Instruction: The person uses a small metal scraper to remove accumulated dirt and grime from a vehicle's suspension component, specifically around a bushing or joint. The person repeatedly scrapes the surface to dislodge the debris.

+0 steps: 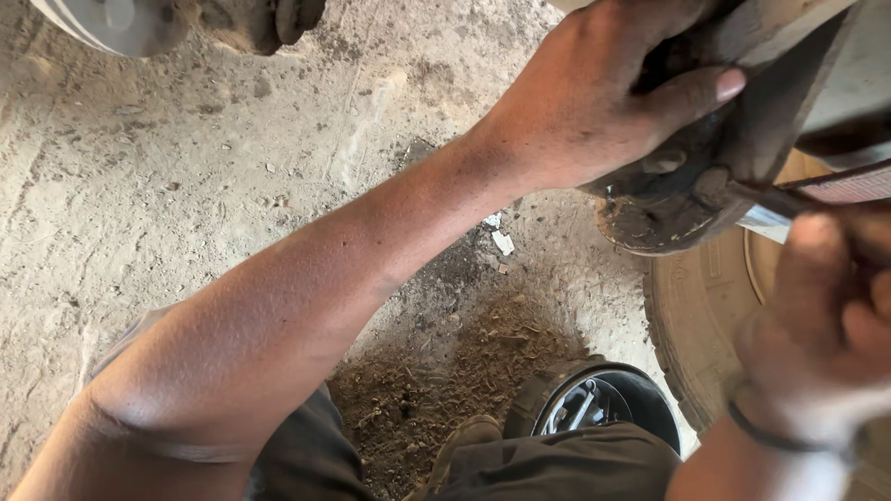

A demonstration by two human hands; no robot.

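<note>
Mid-step on a scraping or prying job under a vehicle, judging by the grip and the tool's angle. Left hand [594, 102] clamped around a grimy, rust-crusted metal part [664, 199] at upper right, thumb pressed along its edge, fingers wrapped over the top and partly hidden. Right hand [826, 325], blurred at the frame's edge, closed on a slim tool [817, 190] with its tip against the same part; probably a screwdriver or chisel, though too smeared to settle. Dark band on that wrist. Part hung above the dusty concrete floor [186, 186], just beside a worn tyre [691, 315] lying flat at right.

Next move, likely: steady bracing from the left while the tool works at caked dirt, with short controlled strokes so the tip stays off the thumb close by.

Containers: one black round tub [640, 390] on the floor by the knee, holding shiny metal pieces, not told apart. Loose brown debris [464, 371] heaped on the floor next to it, not inside.
</note>
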